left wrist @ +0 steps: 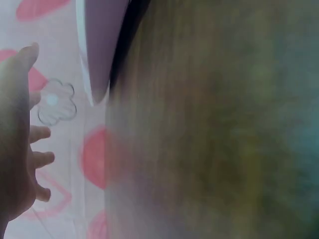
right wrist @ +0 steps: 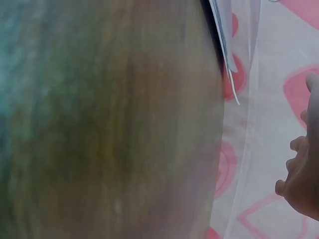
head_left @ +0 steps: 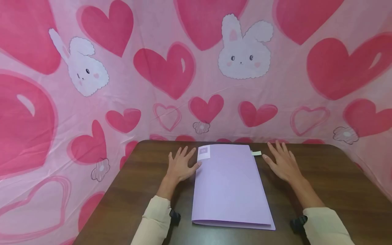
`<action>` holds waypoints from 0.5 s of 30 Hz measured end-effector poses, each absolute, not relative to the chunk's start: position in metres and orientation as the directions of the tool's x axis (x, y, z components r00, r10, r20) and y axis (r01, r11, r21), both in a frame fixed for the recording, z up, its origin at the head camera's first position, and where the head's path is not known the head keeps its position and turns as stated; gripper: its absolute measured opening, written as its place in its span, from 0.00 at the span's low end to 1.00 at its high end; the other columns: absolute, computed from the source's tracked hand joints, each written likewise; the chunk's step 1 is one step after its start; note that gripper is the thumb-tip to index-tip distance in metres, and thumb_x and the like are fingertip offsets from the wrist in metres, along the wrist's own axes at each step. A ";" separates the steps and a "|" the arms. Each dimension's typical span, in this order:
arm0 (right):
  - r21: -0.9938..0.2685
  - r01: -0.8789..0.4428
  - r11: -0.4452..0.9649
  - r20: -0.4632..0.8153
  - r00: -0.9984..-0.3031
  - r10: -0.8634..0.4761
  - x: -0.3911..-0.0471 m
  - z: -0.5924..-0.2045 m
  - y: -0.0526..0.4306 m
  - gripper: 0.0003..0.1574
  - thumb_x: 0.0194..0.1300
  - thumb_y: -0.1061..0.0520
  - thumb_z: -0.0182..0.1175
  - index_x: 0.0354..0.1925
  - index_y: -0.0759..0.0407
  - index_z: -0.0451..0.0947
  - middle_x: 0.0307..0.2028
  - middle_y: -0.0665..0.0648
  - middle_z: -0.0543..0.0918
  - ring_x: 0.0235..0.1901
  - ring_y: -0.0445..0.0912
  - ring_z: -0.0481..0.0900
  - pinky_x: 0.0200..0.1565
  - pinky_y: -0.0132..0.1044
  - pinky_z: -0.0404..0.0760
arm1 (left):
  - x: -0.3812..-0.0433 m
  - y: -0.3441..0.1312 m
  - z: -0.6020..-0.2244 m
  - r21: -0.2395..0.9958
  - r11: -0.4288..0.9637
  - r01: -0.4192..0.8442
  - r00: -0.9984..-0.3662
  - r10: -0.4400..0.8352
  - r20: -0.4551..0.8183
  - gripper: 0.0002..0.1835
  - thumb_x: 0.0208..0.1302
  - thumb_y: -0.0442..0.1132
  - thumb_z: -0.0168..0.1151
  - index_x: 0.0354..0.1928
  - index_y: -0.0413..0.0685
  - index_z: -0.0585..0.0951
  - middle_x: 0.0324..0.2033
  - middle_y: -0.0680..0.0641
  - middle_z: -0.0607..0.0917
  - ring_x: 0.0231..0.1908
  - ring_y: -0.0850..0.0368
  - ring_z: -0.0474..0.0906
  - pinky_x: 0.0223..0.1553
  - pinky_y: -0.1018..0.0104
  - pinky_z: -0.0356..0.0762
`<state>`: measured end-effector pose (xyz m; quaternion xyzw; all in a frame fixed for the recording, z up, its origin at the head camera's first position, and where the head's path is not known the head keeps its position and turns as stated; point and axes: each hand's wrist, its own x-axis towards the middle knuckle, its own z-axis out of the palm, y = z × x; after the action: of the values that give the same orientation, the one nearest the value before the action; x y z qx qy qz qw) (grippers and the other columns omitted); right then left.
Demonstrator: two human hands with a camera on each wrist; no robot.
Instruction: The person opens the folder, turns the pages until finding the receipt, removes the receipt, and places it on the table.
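Observation:
A closed lilac folder [head_left: 229, 187] lies lengthwise on the dark wooden table, its near end slightly parted into layers. A white label [head_left: 203, 152] marks its far left corner, and a pale paper tab [head_left: 256, 153] juts from the right edge. Fingers spread, my left hand [head_left: 180, 166] is at the folder's upper left side, thumb tip right at the edge. To the right of the folder, my right hand [head_left: 284, 162] is apart from it with fingers extended, near the tab. Both wrist views show the fingers spread with nothing held, the folder's edge [left wrist: 102, 45] at the top.
The brown tabletop [head_left: 330, 177] extends on both sides of the folder. Behind and beside it hangs a pink cloth [head_left: 239, 92] printed with hearts and rabbit faces. Each wrist bears a black camera strap [head_left: 175, 217] below a cream sleeve [head_left: 154, 216].

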<state>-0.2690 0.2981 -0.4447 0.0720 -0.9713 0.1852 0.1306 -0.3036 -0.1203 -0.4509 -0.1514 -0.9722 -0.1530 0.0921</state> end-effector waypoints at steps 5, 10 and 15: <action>-0.366 -0.192 0.911 0.255 -0.962 -0.100 -0.262 -0.445 0.300 0.48 0.76 0.33 0.45 0.80 0.60 0.51 0.78 0.77 0.50 0.77 0.77 0.44 0.69 0.79 0.46 | -0.287 -0.115 -0.451 0.266 0.889 0.373 -0.923 0.328 0.200 0.43 0.63 0.74 0.48 0.77 0.65 0.64 0.78 0.44 0.65 0.78 0.37 0.57 0.73 0.24 0.49; -0.375 -0.211 0.902 0.241 -0.962 -0.125 -0.258 -0.446 0.306 0.48 0.76 0.34 0.46 0.80 0.60 0.50 0.78 0.77 0.50 0.77 0.76 0.43 0.69 0.80 0.47 | -0.274 -0.110 -0.449 0.286 0.854 0.434 -0.901 0.415 0.126 0.42 0.63 0.74 0.50 0.77 0.67 0.64 0.77 0.44 0.66 0.78 0.39 0.59 0.73 0.26 0.52; -0.398 -0.239 0.886 0.199 -0.965 -0.172 -0.254 -0.449 0.310 0.48 0.75 0.35 0.49 0.80 0.60 0.51 0.78 0.76 0.51 0.77 0.76 0.44 0.69 0.79 0.47 | -0.262 -0.108 -0.450 0.302 0.812 0.499 -0.857 0.514 0.036 0.42 0.64 0.74 0.50 0.77 0.67 0.65 0.78 0.46 0.64 0.79 0.42 0.58 0.74 0.29 0.56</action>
<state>-0.2537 0.3097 -0.4489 0.1061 -0.9678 0.2142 0.0792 -0.2618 -0.1084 -0.4498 -0.2662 -0.9515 -0.1522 -0.0238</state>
